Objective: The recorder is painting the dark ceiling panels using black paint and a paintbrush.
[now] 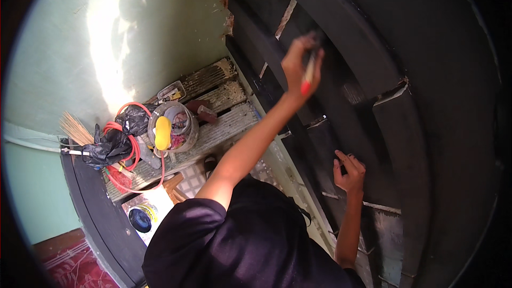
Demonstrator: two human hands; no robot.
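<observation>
Near the upper middle, my left hand (301, 66) is closed round a brush with a pale, red-tipped handle (308, 74); its dark head is blurred against the black-coated slatted wooden panel (354, 32). Lower on the same panel, my right hand (348, 173) rests with its fingers bent and apart. Unpainted pale strips show at gaps between the dark boards (382, 209).
At left, a weathered plank (224, 120) bears a bucket with a yellow object (162, 133), red hose (125, 181), black bags (106, 146) and straw bristles (74, 128). Below are an open tin of dark paint (140, 220) and a curved dark board (93, 202) beside the pale wall (58, 74).
</observation>
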